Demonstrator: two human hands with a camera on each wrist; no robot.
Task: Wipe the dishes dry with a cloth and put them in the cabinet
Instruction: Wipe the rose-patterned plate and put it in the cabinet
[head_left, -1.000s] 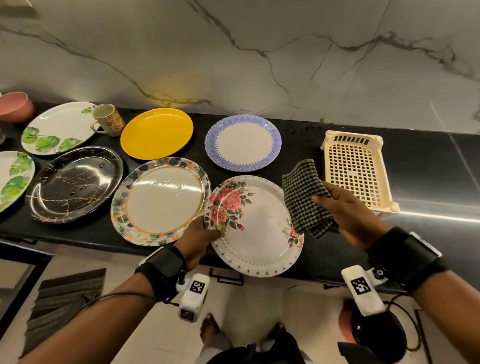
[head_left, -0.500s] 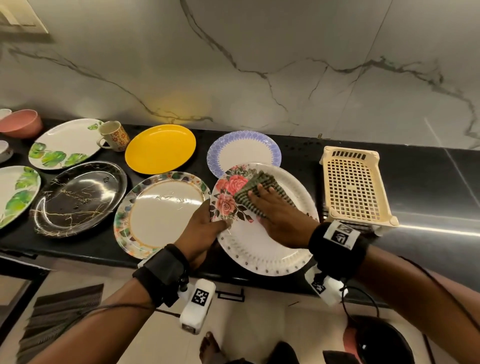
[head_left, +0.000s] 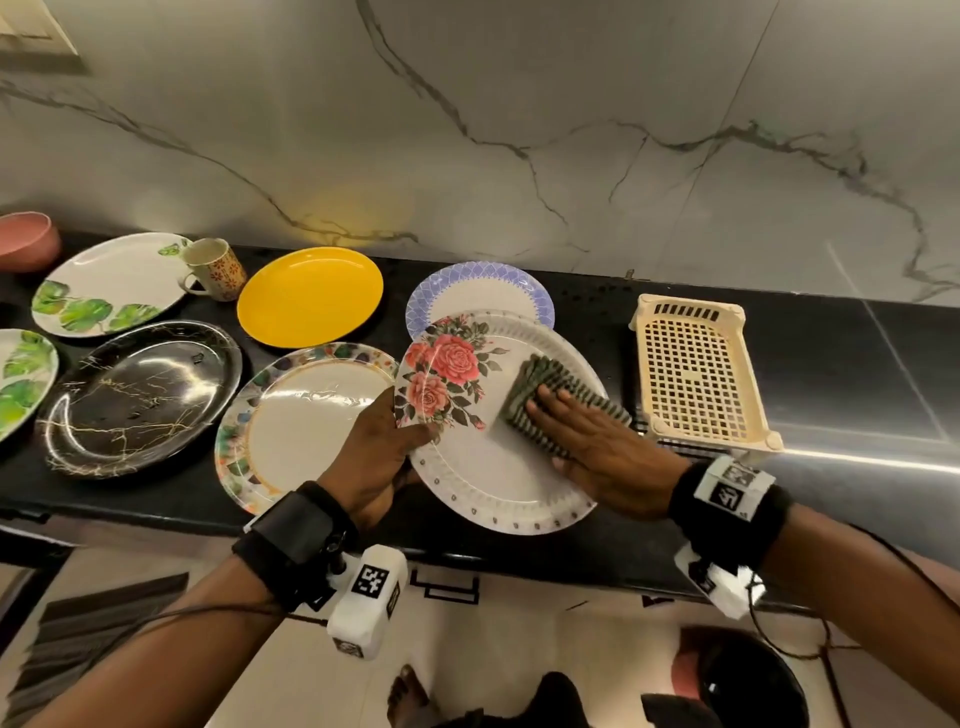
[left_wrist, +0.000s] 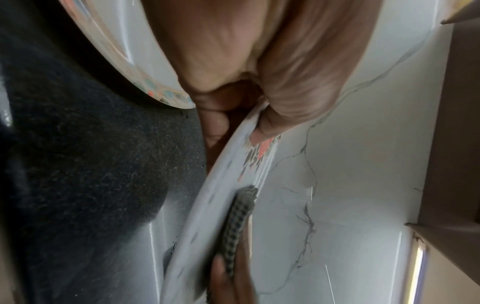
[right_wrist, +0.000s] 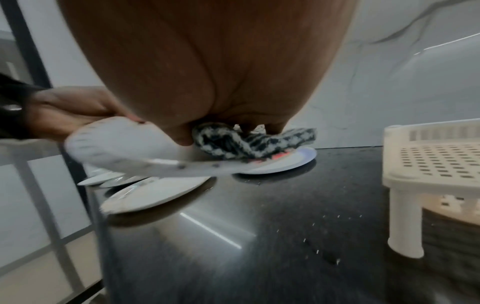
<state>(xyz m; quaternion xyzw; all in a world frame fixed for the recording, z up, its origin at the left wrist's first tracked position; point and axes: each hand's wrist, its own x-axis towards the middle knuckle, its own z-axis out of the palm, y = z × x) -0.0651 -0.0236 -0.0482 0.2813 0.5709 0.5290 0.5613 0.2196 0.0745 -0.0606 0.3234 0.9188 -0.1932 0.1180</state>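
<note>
Wiping was the step in hand. Leftmost, a pink bowl (head_left: 26, 239) hid its inside; the floral mug (head_left: 214, 269) looked empty. The left hand (head_left: 379, 457) pinched the rose plate (head_left: 493, 467) by its rim, tilted above the desk (head_left: 831, 364); the right hand (head_left: 608, 457) pressed the checked cloth (head_left: 537, 387) onto its face with straight fingers (head_left: 558, 410). Next, likely, the underside. The cream perforated rack (head_left: 696, 374) carried nothing.

The left hand (left_wrist: 233, 51) pinches the rim of the white plate (left_wrist: 207, 205), thumb (left_wrist: 285, 92) on its flowered face, fingers (left_wrist: 218, 117) curled beneath; lower down, the checked cloth (left_wrist: 237, 218) lies against that face, the right hand (left_wrist: 228, 286) blurred beside it; a black countertop (left_wrist: 91, 164) and a second plate (left_wrist: 124, 51) lie left; veined marble wall (left_wrist: 350, 185) right.
</note>
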